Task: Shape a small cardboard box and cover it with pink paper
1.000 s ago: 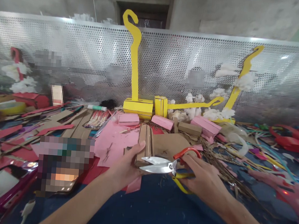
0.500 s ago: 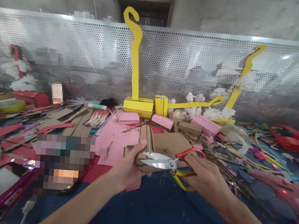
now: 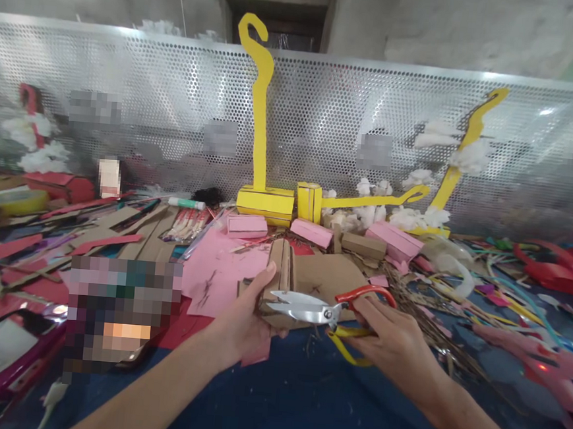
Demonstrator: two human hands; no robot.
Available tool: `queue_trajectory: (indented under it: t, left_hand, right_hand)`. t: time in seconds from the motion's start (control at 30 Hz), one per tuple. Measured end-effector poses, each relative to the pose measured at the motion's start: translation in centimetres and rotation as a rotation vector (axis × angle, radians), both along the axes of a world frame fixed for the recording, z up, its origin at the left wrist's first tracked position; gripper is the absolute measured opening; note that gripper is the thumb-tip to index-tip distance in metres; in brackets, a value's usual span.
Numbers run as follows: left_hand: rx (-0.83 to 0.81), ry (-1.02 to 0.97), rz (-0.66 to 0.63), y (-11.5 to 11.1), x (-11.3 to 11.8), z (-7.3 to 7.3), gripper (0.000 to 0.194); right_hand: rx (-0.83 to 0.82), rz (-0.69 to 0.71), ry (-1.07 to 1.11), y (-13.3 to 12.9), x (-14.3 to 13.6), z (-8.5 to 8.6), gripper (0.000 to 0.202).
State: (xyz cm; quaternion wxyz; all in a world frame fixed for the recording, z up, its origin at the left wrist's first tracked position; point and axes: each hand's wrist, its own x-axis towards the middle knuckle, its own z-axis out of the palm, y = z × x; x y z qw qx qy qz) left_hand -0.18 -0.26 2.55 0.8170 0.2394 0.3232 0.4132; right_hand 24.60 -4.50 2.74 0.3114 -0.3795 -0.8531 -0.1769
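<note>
My left hand (image 3: 244, 323) grips a folded brown cardboard piece (image 3: 280, 267), its thumb lying on the left side. In my right hand (image 3: 387, 331) are scissors (image 3: 303, 308) with one red and one yellow handle. Their silver blades point left, slightly parted, across the lower part of the cardboard. Whether they touch it cannot be made out. Behind my right hand lies a flat brown sheet (image 3: 329, 274). Pink paper (image 3: 213, 261) lies beyond my left hand.
Yellow hooked shapes on boxes (image 3: 265, 201) stand against a perforated metal panel (image 3: 176, 100). Small pink boxes (image 3: 247, 226) sit before them. Cardboard strips (image 3: 151, 233) are on the left; a pink glue gun (image 3: 535, 363) and thin twigs lie at the right.
The scissor blades have shifted very slightly left and lie a little closer together. The cardboard and both hands have barely moved.
</note>
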Motion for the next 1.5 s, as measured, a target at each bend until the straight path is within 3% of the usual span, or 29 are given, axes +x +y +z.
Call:
queue_trajectory:
  t: [0.2,0.43,0.73,1.13,1.33,1.5]
  left_hand:
    - [-0.053,-0.125,-0.016,-0.2,-0.1,0.2,0.049]
    - [-0.087,-0.107,-0.011,-0.4,-0.1,0.9,0.049]
    - [-0.133,-0.040,0.015,-0.5,0.1,1.5,0.050]
    - [-0.085,-0.109,-0.073,-0.3,-0.3,0.5,0.042]
    - [-0.100,-0.054,-0.064,0.0,-0.5,0.4,0.042]
    - [-0.008,-0.044,-0.115,0.0,-0.8,0.4,0.045]
  right_hand:
    - [-0.037,0.021,-0.001,0.0,0.0,0.0,0.023]
    - [-0.069,0.015,-0.027,0.2,0.6,-0.7,0.015]
    - [-0.072,0.031,-0.021,-0.1,0.5,-0.5,0.011]
    - [-0.131,0.043,0.023,-0.2,0.0,-0.2,0.003]
    - [-0.134,0.047,0.038,0.0,-0.1,-0.4,0.007]
    - [-0.160,0.034,0.047,0.2,-0.3,-0.6,0.015]
